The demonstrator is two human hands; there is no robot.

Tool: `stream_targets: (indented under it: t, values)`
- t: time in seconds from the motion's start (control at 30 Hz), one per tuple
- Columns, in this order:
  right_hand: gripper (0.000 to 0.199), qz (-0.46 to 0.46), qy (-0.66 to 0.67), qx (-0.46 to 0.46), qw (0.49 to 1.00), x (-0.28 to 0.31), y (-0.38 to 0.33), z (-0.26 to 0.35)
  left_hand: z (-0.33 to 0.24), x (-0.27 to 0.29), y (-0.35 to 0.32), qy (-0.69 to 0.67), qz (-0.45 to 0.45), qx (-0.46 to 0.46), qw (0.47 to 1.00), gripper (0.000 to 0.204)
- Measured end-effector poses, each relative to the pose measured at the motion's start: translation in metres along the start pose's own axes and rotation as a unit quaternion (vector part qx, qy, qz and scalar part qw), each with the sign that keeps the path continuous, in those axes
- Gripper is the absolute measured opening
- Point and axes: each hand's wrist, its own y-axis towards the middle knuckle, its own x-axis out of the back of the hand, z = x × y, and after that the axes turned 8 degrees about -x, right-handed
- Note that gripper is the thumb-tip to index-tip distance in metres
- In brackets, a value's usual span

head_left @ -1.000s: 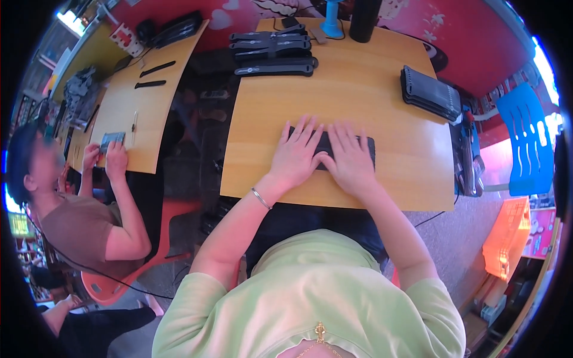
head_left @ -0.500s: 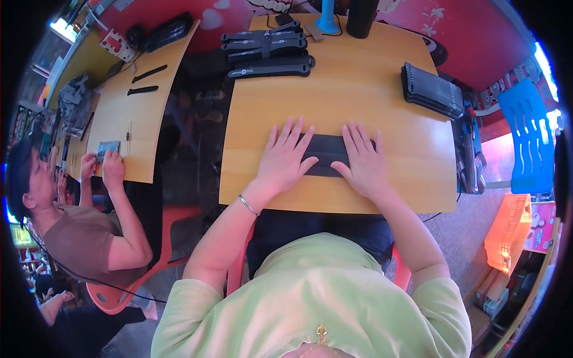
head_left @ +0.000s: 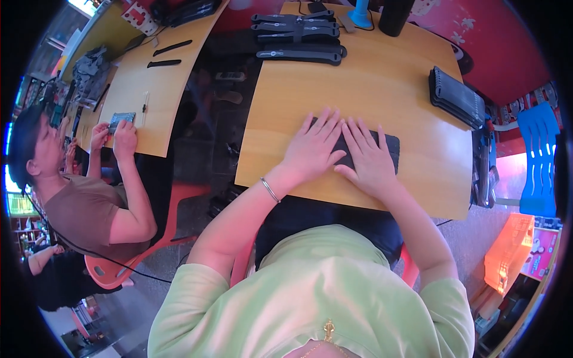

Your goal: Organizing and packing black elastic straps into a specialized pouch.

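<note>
A flat, dark rectangular piece (head_left: pixel 391 145), apparently folded black material, lies on the wooden table (head_left: pixel 286 95) in front of me. My left hand (head_left: pixel 311 148) rests palm down over its left part, fingers stretched out and pointing away from me. Beside it, my right hand (head_left: pixel 365 156) presses flat on its middle, also with straight, spread fingers. The fingertips of the two hands nearly meet, and much of the piece is hidden beneath them. Neither hand grips anything.
Black straps (head_left: pixel 299 55) lie stacked at the table's far left. A pile of black folded pieces (head_left: pixel 456 98) sits at the right edge. Behind stand a blue stand (head_left: pixel 360 15) and a dark cylinder (head_left: pixel 396 17). Leftward, a person (head_left: pixel 89 203) holds a small packet (head_left: pixel 122 121).
My hands have come together over the dark piece from farther apart, covering its left and middle. The whole view has shifted, so the table appears farther right.
</note>
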Motion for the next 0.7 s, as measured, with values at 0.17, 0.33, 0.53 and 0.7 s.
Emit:
stream_targets:
  t: [0.17,0.33,0.53,0.7]
  values:
    - [0.08,0.016,0.015,0.007,1.0,0.0,-0.002,-0.003,-0.001,-0.003,-0.002,-0.01,-0.005,0.0,1.0,0.064]
    - [0.077,0.03,0.008,-0.02,0.999,0.003,-0.004,-0.023,0.002,0.0,-0.004,-0.012,-0.027,0.012,0.999,0.064]
    - [0.073,0.036,-0.004,-0.047,0.998,0.003,-0.013,-0.03,-0.005,-0.004,-0.001,-0.016,-0.013,0.002,1.0,0.066]
    - [0.071,0.077,0.031,-0.034,0.996,0.007,-0.011,-0.034,-0.003,0.0,-0.009,-0.022,-0.041,0.033,0.998,0.067]
